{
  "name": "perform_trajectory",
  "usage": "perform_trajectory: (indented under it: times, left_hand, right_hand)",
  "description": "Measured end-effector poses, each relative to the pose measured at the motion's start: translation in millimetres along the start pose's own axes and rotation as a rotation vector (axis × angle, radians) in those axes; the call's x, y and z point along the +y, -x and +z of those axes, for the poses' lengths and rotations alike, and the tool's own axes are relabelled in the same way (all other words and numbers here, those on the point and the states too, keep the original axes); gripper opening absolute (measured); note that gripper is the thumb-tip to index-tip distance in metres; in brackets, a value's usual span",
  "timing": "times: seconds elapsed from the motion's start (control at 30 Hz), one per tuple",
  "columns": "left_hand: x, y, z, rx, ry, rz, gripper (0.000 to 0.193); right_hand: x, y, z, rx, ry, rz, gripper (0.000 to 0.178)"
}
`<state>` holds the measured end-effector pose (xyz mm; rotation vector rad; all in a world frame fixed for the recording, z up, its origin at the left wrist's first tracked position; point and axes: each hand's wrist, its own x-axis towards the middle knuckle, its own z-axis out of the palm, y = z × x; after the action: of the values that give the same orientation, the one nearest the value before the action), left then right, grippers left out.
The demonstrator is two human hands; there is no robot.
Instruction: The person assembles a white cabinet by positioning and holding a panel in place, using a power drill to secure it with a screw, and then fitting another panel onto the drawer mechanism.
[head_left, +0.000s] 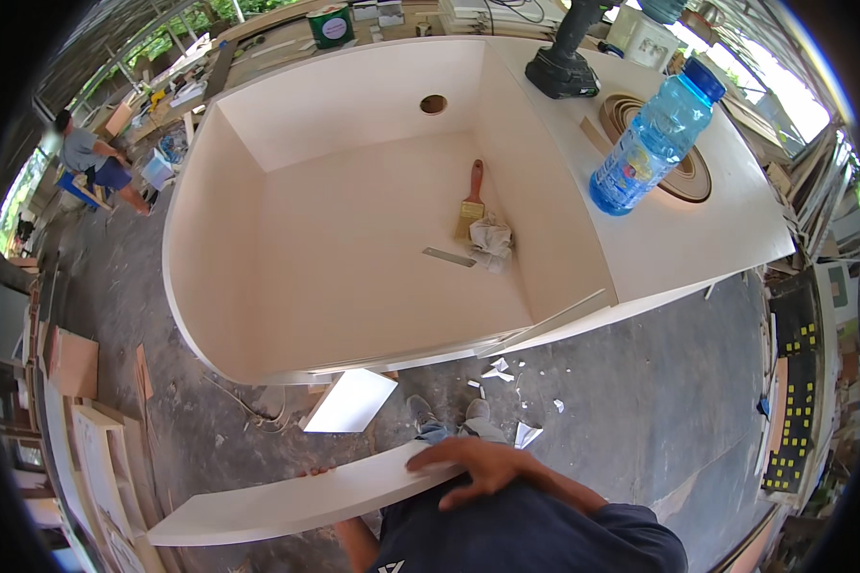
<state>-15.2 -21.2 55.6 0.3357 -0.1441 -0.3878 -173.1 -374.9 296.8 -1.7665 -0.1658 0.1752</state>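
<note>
A long white curved board [296,501] lies across in front of my body. My left hand [321,471] holds it from beneath; only the fingertips show at its far edge, and the rest is hidden behind it. Over the board's right end my right hand [478,462] is laid, with fingers on the face and the thumb lower down, gripping it. Beyond stands a large pale cabinet [354,201] with a rounded left side and an open interior. Inside it are a paintbrush [472,202] with a reddish handle, a crumpled white rag [491,243] and a flat metal strip [448,257].
On the cabinet's right panel stand a cordless drill [562,67], a blue water bottle [655,138] and a coil of edge banding [690,177]. A white panel [352,401] and scraps lie on the floor by my feet. Another person [94,160] sits at far left.
</note>
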Motion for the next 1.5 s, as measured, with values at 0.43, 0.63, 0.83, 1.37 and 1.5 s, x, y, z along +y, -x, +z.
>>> perform_trajectory:
  times: [0.43,0.63,0.83,1.37,1.5]
  left_hand:
    - [-16,-124,382,0.366,-1.219,0.379,0.055]
    - [-79,-264,317,0.178,-1.675,0.17,0.067]
    - [-109,-349,245,0.301,-1.973,0.072,0.072]
    - [-109,-389,188,0.047,-2.463,0.235,0.067]
    - [-145,-376,240,-0.152,-2.241,0.619,0.052]
  right_hand:
    - [-12,-32,0,0.787,0.074,-0.095,0.056]
    - [19,-67,-27,1.073,-0.077,0.153,0.057]
    - [74,-124,-49,1.129,0.076,0.267,0.057]
    - [71,-178,-48,1.068,0.565,0.464,0.043]
    - [61,-166,-71,1.044,0.46,0.275,0.031]
